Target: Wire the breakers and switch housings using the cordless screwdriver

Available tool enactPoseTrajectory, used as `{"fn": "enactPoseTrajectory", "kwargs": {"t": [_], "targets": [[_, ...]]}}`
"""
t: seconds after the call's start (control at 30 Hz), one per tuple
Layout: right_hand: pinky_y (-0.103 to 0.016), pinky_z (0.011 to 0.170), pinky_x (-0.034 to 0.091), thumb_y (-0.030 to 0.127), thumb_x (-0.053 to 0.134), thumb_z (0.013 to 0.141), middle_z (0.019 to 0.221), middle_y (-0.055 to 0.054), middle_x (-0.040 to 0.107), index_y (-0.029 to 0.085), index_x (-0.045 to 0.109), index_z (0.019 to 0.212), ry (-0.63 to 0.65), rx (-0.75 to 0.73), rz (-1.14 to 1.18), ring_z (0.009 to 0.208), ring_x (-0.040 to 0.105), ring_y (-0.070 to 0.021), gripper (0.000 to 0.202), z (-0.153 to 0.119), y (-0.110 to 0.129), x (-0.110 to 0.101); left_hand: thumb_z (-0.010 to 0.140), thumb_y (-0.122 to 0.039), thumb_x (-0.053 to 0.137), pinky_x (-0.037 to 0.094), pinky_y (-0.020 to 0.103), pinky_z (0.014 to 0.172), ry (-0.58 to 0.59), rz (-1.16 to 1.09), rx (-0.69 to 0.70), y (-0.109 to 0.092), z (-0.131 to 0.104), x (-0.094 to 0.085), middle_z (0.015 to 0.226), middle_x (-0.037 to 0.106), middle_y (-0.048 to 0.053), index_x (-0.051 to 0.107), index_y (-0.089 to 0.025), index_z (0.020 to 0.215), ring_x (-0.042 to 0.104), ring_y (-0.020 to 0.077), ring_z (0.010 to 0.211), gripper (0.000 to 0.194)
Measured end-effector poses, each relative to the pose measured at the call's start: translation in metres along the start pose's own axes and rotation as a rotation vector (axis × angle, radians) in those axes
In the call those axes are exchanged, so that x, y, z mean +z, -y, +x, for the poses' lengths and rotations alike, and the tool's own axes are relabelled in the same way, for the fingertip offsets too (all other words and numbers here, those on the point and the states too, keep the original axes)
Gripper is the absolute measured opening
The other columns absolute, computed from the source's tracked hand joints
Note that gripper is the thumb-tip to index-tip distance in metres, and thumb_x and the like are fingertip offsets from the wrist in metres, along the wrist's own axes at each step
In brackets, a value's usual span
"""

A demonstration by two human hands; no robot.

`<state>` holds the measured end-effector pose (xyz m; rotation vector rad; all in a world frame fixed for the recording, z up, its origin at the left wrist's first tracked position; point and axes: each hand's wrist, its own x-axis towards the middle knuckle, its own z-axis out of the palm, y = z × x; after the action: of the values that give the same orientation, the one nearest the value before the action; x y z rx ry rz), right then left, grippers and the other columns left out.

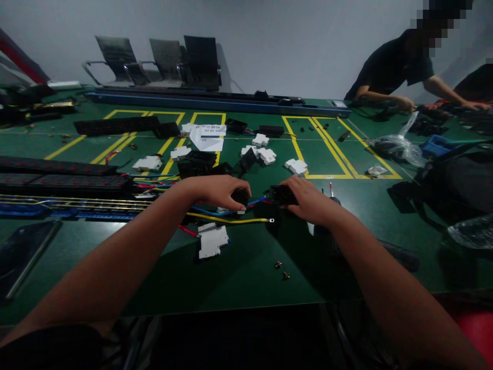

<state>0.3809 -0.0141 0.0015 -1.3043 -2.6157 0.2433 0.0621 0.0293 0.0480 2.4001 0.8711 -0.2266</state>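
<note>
Near the middle of the green table (246, 277), my left hand (225, 191) is closed round a small black part (241, 196). My right hand (306, 201) grips a black block (280, 195), and blue and red wires run from its left side toward my left hand. Below them a yellow wire (242, 221) with a ring lug at its end lies on the table. A white breaker-like module (213, 240) sits below my left hand, beside a red wire (188, 230). Two small screws (286, 275) lie closer to the table's front edge.
Long black strips (65, 182) with wires lie at left, near a dark flat device (26, 252). White modules (148, 163) and paper (208, 136) are beyond my hands. Behind them runs a long blue rail (215, 104). A person (393, 67) works at back right, near a plastic bag (398, 148).
</note>
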Motion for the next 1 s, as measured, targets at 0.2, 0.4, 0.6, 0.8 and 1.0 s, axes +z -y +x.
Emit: {"fn": "enactPoseTrajectory", "kwargs": {"t": [0.2,0.4,0.6,0.8,1.0], "targets": [[-0.059,0.104,0.048,0.034,0.067,0.092,0.136,-0.017,0.060,0.018,0.054,0.144,0.032,0.046,-0.073,0.121,0.057,-0.0371,0.056,0.000,-0.004,0.004,0.079,-0.051,0.073,0.048,0.034,0.088,-0.032,-0.054,0.053,0.013,0.005,0.002,0.125,0.069,0.009,0.060,-0.022,0.125,0.064,0.0261,0.109,0.056],[-0.056,0.116,0.038,0.033,0.065,0.097,0.158,-0.008,0.049,0.031,0.041,0.160,-0.043,-0.149,-0.162,0.140,0.045,-0.0351,0.068,0.009,0.023,0.002,0.081,-0.056,0.074,0.046,0.036,0.094,-0.086,-0.079,0.138,0.021,0.009,0.006,0.129,0.066,0.009,0.058,-0.024,0.125,0.061,0.0267,0.115,0.057],[-0.043,0.099,0.043,0.032,0.058,0.105,0.116,-0.008,0.068,0.023,0.070,0.117,-0.018,-0.223,-0.279,0.110,0.056,-0.0269,0.020,0.030,0.046,0.010,0.079,-0.053,0.076,0.046,0.036,0.097,-0.108,-0.159,0.149,0.026,0.011,0.011,0.128,0.068,0.007,0.063,-0.025,0.120,0.062,0.0252,0.115,0.052],[-0.043,0.090,0.040,0.032,0.054,0.106,0.112,-0.011,0.065,0.023,0.073,0.110,-0.112,-0.238,-0.446,0.103,0.050,-0.0281,0.022,0.018,0.059,0.006,0.077,-0.051,0.077,0.045,0.037,0.103,-0.147,-0.224,0.148,0.026,0.010,0.012,0.129,0.068,0.007,0.064,-0.025,0.121,0.061,0.0256,0.121,0.052],[-0.040,0.085,0.038,0.025,0.050,0.106,0.108,-0.012,0.063,0.017,0.070,0.117,-0.111,-0.268,-0.514,0.095,0.048,-0.0268,0.024,0.013,0.067,0.007,0.077,-0.053,0.077,0.045,0.038,0.104,-0.193,-0.251,0.151,0.032,0.010,0.012,0.130,0.068,0.008,0.065,-0.024,0.123,0.062,0.0263,0.120,0.055]]}}
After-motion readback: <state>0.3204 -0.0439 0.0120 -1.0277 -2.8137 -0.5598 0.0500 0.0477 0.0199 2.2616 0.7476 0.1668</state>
